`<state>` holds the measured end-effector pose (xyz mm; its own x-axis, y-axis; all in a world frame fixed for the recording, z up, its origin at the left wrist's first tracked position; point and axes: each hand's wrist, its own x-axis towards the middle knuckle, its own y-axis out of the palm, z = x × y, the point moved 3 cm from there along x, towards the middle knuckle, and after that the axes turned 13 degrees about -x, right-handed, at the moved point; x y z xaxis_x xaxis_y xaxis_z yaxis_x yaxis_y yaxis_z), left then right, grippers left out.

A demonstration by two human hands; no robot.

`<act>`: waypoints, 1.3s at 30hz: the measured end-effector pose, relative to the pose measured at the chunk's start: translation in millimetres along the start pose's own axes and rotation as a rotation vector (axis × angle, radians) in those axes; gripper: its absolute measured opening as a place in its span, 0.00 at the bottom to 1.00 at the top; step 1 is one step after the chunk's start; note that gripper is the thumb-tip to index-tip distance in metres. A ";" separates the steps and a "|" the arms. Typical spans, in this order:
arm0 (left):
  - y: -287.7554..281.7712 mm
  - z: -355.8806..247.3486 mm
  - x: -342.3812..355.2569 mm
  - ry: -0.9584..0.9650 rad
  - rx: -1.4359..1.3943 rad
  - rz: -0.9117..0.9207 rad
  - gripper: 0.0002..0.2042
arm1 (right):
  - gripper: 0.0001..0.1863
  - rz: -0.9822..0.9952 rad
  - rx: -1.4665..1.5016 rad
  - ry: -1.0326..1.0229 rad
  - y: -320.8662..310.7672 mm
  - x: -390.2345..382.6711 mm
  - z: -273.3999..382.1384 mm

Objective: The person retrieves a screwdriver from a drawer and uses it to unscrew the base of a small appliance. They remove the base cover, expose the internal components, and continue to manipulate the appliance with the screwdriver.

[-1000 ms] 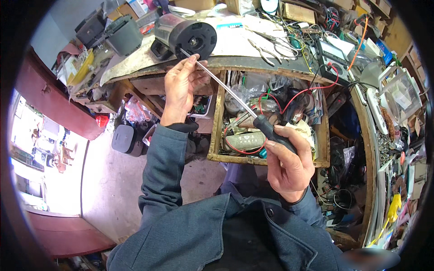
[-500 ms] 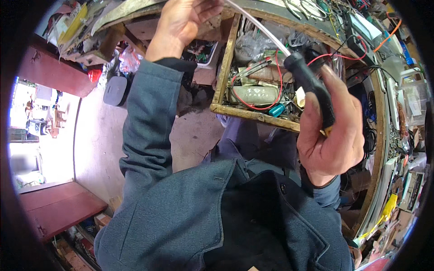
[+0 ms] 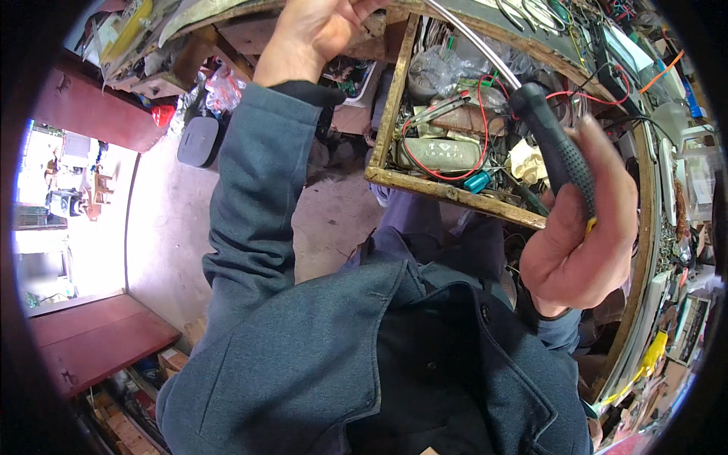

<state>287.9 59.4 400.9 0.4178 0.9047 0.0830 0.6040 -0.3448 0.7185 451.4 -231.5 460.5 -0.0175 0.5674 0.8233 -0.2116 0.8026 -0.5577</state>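
A screwdriver (image 3: 557, 136) with a black textured handle and a long metal shaft is in my right hand (image 3: 580, 254). The fingers wrap round the handle's lower end, and the shaft slants up and left over the open drawer (image 3: 455, 199). Its tip runs out of the picture at the top. My left hand (image 3: 311, 34) is at the upper edge, near the shaft's far end. Its fingers curl to the right and seem closed, but the fingertips and whatever they hold are cut off.
Inside the wooden drawer are a grey oblong case (image 3: 440, 154), a red wire (image 3: 485, 125), a teal piece (image 3: 478, 182) and plastic bags. A cluttered bench (image 3: 641, 250) curves along the right. A dark rounded box (image 3: 199, 142) lies at the left, near red doors (image 3: 106, 345).
The whole view has shifted slightly, so the drawer and both hands appear further right. My right hand keeps its grip on the screwdriver, with its index finger more raised.
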 end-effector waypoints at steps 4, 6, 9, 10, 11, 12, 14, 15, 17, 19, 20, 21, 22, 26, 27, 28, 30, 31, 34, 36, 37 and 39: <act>-6.6 2.2 7.8 0.009 -0.054 0.021 0.12 | 0.16 -0.104 0.011 -0.231 0.6 -3.7 -3.3; -43.2 9.8 22.2 0.018 -0.041 0.109 0.13 | 0.23 -0.144 0.100 -0.142 9.8 -4.0 1.6; 0.3 7.5 0.2 0.049 0.010 0.013 0.14 | 0.23 0.061 0.038 -0.039 -7.4 -2.2 -3.1; -0.5 3.6 -4.0 0.056 -0.005 0.011 0.14 | 0.23 0.143 0.042 -0.027 -10.9 -0.7 -0.3; -1.2 3.1 -3.1 0.049 -0.018 0.011 0.15 | 0.23 0.046 0.038 -0.093 -7.1 -2.0 -0.6; 0.4 4.1 -6.3 0.043 -0.029 -0.007 0.15 | 0.25 -0.044 0.026 -0.160 -2.7 -4.9 -0.7; 5.7 1.7 -5.8 0.040 -0.058 -0.020 0.15 | 0.25 -0.200 0.080 -0.180 5.5 -8.2 0.0; 5.9 2.6 -6.3 0.027 -0.071 -0.011 0.16 | 0.25 -0.231 0.103 -0.172 9.9 -10.3 1.4; 6.4 1.4 -7.3 0.034 -0.066 -0.019 0.16 | 0.24 -0.195 0.103 -0.169 8.9 -6.3 2.3; 1.0 3.4 -7.4 0.025 -0.080 -0.016 0.16 | 0.22 0.038 0.042 -0.159 -4.9 3.1 1.7; -1.0 3.7 -6.7 0.021 -0.085 -0.012 0.16 | 0.22 0.066 0.044 -0.159 -7.0 3.4 1.4; -1.2 4.7 -6.4 0.035 -0.094 -0.015 0.16 | 0.21 -0.010 0.030 -0.200 -4.8 1.0 -0.2; -1.4 5.1 -6.5 0.049 -0.104 -0.019 0.16 | 0.21 -0.091 0.017 -0.240 -1.5 -1.0 -1.4; -6.4 5.6 -3.9 -0.011 -0.131 0.029 0.15 | 0.22 -0.219 0.082 -0.150 7.9 -6.6 1.1; -4.4 7.5 -7.0 -0.050 -0.152 0.063 0.15 | 0.22 -0.180 0.074 -0.139 1.7 -8.2 0.8; -3.8 9.9 -9.4 -0.024 -0.136 0.004 0.15 | 0.23 -0.101 0.051 -0.138 -4.2 -5.2 0.6; 0.0 5.6 -8.9 0.039 -0.144 -0.032 0.15 | 0.23 -0.040 0.024 -0.163 -5.8 3.3 0.8; -0.1 5.7 -7.3 0.067 -0.151 -0.050 0.15 | 0.24 -0.040 0.020 -0.170 -0.9 2.5 0.6; -5.2 9.3 -9.6 0.003 -0.157 0.000 0.16 | 0.25 -0.319 0.035 -0.276 10.2 -5.4 -2.4; -3.6 8.6 -11.4 0.031 -0.171 0.018 0.16 | 0.24 -0.205 0.049 -0.172 7.5 -5.9 -1.0; -4.1 11.5 -12.0 0.008 -0.179 0.020 0.16 | 0.23 -0.126 0.053 -0.129 4.2 -4.2 -1.4; -7.2 18.3 -12.6 -0.034 -0.193 0.027 0.16 | 0.22 0.016 0.035 -0.094 -6.5 -4.9 -4.1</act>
<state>290.7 45.9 382.1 0.4568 0.8857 0.0828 0.4523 -0.3113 0.8358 456.9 -238.7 459.7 -0.1126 0.5593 0.8213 -0.2442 0.7856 -0.5685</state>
